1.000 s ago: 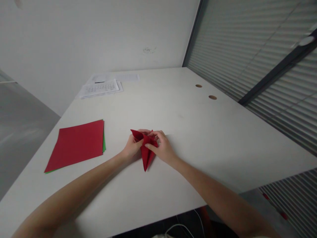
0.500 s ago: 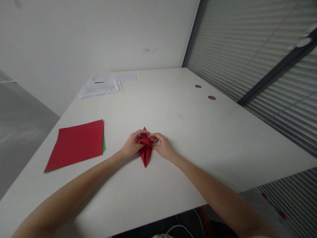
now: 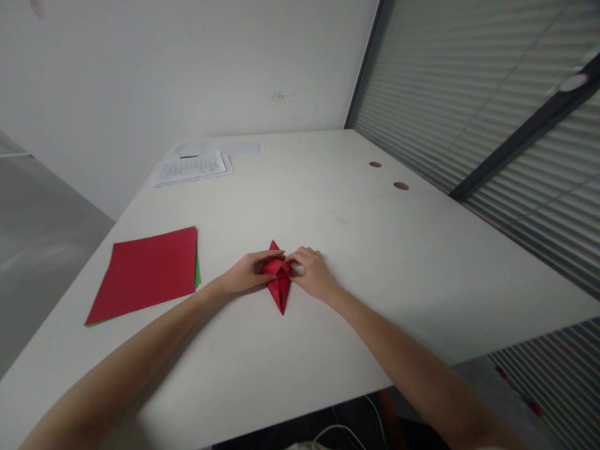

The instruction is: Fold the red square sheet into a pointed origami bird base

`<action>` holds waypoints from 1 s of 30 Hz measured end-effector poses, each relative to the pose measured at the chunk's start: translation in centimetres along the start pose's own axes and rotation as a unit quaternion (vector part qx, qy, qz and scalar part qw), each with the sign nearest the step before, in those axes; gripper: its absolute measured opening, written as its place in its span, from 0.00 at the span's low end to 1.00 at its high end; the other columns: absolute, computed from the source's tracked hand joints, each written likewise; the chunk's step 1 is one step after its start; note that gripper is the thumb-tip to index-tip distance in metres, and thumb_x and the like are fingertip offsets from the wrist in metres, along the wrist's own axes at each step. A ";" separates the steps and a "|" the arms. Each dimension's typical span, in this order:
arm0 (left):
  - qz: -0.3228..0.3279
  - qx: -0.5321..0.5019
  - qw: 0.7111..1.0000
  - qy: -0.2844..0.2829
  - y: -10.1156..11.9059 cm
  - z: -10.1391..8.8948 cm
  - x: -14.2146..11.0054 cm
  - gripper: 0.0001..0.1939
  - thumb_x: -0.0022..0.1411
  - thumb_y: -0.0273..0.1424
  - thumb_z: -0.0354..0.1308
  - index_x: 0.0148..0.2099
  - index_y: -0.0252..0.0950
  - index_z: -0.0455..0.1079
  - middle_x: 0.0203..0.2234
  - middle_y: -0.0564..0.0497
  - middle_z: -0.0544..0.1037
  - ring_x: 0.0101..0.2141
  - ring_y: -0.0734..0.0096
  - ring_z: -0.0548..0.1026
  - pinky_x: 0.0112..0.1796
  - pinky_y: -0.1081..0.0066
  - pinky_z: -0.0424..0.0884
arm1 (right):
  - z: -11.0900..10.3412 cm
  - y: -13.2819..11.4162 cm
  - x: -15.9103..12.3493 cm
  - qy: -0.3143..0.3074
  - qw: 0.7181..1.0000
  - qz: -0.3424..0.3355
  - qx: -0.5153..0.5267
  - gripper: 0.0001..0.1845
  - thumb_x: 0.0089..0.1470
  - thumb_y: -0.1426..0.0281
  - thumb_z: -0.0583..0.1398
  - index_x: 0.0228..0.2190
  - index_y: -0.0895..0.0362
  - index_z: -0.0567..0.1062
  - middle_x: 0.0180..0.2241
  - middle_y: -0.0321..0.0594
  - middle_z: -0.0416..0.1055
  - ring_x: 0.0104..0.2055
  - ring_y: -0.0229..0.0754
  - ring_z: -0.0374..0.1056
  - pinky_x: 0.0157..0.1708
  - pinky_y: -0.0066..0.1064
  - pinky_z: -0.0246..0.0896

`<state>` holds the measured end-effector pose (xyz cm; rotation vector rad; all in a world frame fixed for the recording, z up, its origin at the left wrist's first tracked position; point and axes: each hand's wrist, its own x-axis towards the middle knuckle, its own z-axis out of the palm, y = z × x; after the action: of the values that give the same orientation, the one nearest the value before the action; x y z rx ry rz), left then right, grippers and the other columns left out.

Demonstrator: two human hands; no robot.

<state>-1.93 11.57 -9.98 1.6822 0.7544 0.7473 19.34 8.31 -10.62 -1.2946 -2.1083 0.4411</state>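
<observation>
A folded red paper (image 3: pixel 280 289) lies on the white table between my hands, one point toward me and another pointing away. My left hand (image 3: pixel 248 272) grips its left side, with the thumb on the near face and the fingers across the far part. From the right, my right hand (image 3: pixel 312 272) pinches the paper's right edge between thumb and fingers. In the middle, the folded layers bulge up a little. Fingers hide part of the far folds.
To the left lie a red sheet (image 3: pixel 147 272) and green paper (image 3: pixel 197 269) under it. Printed papers (image 3: pixel 192 167) rest at the back left. Two round holes, one a nearer hole (image 3: pixel 401 185), pierce the white table (image 3: pixel 337 356) near the window blinds (image 3: pixel 469 94).
The near tip of the folded paper has swung slightly right. My left hand has flattened and shifted a little left, while my right fingers have closed in on the paper's edge.
</observation>
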 end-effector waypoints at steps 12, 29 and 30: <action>0.043 0.075 0.995 -0.047 1.0 0.2 -0.1 0.27 0.55 0.23 0.60 0.59 0.37 0.70 0.51 0.44 0.77 0.49 0.59 0.76 0.51 0.64 0.71 | -0.7 0.3 0.3 -0.025 0.997 -0.072 0.013 0.07 0.53 0.75 0.64 0.36 0.55 0.76 0.36 0.39 0.72 0.40 0.43 0.67 0.42 0.37 0.58; 0.128 0.237 0.963 -0.018 0.3 -0.4 -0.3 0.20 0.55 0.30 0.64 0.51 0.42 0.77 0.41 0.42 0.76 0.43 0.59 0.73 0.49 0.62 0.67 | -1.5 1.4 0.4 -0.098 0.992 -0.078 0.017 0.12 0.52 0.78 0.64 0.37 0.52 0.81 0.35 0.39 0.72 0.39 0.43 0.65 0.42 0.37 0.61; 0.127 0.237 0.963 -0.012 0.4 -0.5 -0.3 0.22 0.55 0.30 0.64 0.53 0.42 0.76 0.40 0.43 0.77 0.42 0.60 0.74 0.49 0.63 0.67 | -1.6 1.4 0.5 -0.102 0.992 -0.072 0.015 0.10 0.52 0.77 0.64 0.36 0.52 0.81 0.34 0.39 0.72 0.38 0.43 0.65 0.41 0.37 0.61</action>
<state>-2.41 11.56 -9.55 2.2490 0.7468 0.7577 21.16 9.34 -10.06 -1.1107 -2.3366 0.5596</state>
